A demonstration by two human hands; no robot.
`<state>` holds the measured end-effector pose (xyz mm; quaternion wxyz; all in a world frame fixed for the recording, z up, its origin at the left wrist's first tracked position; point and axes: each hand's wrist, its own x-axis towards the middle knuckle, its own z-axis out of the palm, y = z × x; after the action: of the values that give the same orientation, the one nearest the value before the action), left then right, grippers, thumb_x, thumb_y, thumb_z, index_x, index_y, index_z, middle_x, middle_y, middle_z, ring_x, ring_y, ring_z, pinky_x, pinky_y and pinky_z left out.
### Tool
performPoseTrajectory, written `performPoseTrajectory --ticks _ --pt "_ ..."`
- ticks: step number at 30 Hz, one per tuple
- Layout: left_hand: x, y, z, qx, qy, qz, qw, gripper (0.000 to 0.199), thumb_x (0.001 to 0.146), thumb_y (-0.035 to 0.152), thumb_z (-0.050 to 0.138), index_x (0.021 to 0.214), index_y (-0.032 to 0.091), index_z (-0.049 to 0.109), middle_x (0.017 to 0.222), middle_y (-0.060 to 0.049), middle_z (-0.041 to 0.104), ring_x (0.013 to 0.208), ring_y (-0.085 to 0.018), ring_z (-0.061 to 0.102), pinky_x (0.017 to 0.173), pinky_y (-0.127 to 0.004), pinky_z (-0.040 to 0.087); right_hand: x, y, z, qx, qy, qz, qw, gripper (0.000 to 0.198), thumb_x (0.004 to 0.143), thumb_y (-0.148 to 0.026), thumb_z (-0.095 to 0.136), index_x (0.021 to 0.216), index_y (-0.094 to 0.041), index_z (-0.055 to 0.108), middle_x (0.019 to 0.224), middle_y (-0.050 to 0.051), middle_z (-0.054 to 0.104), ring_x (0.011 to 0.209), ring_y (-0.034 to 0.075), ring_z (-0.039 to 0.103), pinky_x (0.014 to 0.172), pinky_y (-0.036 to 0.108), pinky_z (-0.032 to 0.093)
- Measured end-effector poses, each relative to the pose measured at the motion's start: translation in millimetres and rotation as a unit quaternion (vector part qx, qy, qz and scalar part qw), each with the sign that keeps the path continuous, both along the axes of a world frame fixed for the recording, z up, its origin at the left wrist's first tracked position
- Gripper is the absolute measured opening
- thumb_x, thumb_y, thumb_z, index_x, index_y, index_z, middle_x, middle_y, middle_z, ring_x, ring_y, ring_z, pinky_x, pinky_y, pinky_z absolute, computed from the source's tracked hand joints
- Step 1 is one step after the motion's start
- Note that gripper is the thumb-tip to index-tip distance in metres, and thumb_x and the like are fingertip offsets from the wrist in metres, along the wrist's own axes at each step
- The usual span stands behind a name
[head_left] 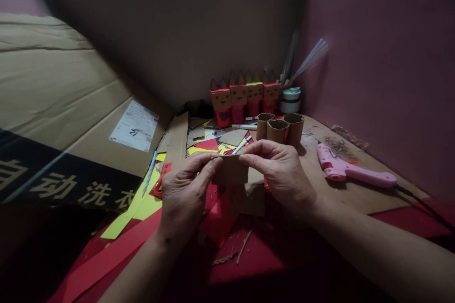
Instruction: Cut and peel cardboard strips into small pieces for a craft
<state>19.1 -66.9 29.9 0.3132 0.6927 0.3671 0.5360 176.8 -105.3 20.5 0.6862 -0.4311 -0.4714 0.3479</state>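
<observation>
Between my two hands I hold up a small rectangular piece of brown cardboard. My left hand pinches its upper left edge between thumb and fingers. On the other side, my right hand grips the upper right corner the same way. Below the piece lie another bit of cardboard and a sheet of red paper on the red table cover. Just past my right hand stand three open cardboard tubes. A white marker lies behind the held piece.
A pink glue gun rests on a wooden board at right. Several red figures with cardboard faces line the back, beside a mint-lidded jar. Paper scraps cover the middle. A large carton stands at left; a purple wall rises at right.
</observation>
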Motion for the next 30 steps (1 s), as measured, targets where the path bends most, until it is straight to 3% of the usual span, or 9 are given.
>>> performPoseTrajectory --ticks 3,8,12,15,19,25,30 --pt "0.4 1.6 1.1 -0.023 0.006 -0.003 1.000 0.012 0.075 0.030 0.072 0.085 0.023 0.074 0.083 0.001 0.072 0.078 -0.016 0.063 0.071 -0.026 0.050 -1.2 2.2 1.5 0.019 0.008 -0.011 1.000 0.011 0.071 -0.026 0.075 0.071 -0.018 0.068 0.072 0.000 0.065 0.069 0.012 0.056 0.066 0.027 0.046" --pt "1.1 5.4 5.9 -0.149 -0.033 -0.122 0.981 0.019 0.072 0.028 0.075 0.088 0.018 0.073 0.083 -0.003 0.073 0.077 -0.015 0.064 0.068 -0.023 0.050 -2.5 10.3 0.7 0.021 0.056 0.035 0.998 0.016 0.067 -0.025 0.078 0.070 -0.016 0.065 0.068 -0.001 0.063 0.065 0.010 0.055 0.061 0.023 0.045" --pt "-0.2 12.0 5.1 -0.245 -0.110 -0.183 0.946 0.023 0.070 0.028 0.077 0.088 0.014 0.071 0.082 -0.006 0.074 0.074 -0.016 0.066 0.071 -0.026 0.051 -2.2 16.6 -2.2 -0.020 0.112 0.122 0.986 0.018 0.069 -0.027 0.077 0.073 -0.015 0.063 0.060 -0.004 0.058 0.052 0.007 0.052 0.048 0.020 0.041" --pt "-2.0 17.7 1.4 -0.293 -0.118 -0.197 0.928 0.027 0.069 0.029 0.078 0.089 0.014 0.070 0.081 -0.007 0.073 0.070 -0.018 0.067 0.070 -0.030 0.053 -3.1 16.7 -2.8 -0.079 0.094 0.175 0.977 0.024 0.073 -0.029 0.073 0.090 -0.015 0.067 0.063 -0.003 0.060 0.051 0.006 0.053 0.047 0.019 0.041" --pt "-3.0 22.4 -1.5 -0.297 -0.090 -0.189 0.932 0.030 0.067 0.030 0.078 0.091 0.014 0.070 0.083 -0.007 0.074 0.070 -0.018 0.067 0.067 -0.028 0.053 -5.3 13.4 -1.2 -0.129 0.074 0.169 0.974 0.047 0.064 -0.013 0.075 0.109 -0.014 0.062 0.067 -0.003 0.065 0.056 0.008 0.058 0.053 0.021 0.047" --pt "-4.3 28.6 -2.0 -0.319 -0.114 -0.232 0.912 0.029 0.076 0.040 0.069 0.089 0.014 0.073 0.083 -0.010 0.073 0.076 -0.020 0.067 0.065 -0.028 0.053 -2.7 11.4 1.2 -0.125 0.121 0.178 0.969 0.039 0.062 -0.008 0.072 0.099 -0.015 0.061 0.067 -0.003 0.065 0.056 0.009 0.059 0.053 0.021 0.047" --pt "-8.4 32.0 -6.0 -0.314 -0.048 -0.251 0.915 0.030 0.074 0.039 0.070 0.091 0.014 0.074 0.080 -0.010 0.073 0.069 -0.019 0.066 0.065 -0.029 0.052 1.1 9.2 1.6 -0.125 0.107 0.168 0.972 0.035 0.064 -0.006 0.068 0.097 -0.014 0.062 0.058 -0.007 0.058 0.050 0.006 0.051 0.049 0.019 0.041"
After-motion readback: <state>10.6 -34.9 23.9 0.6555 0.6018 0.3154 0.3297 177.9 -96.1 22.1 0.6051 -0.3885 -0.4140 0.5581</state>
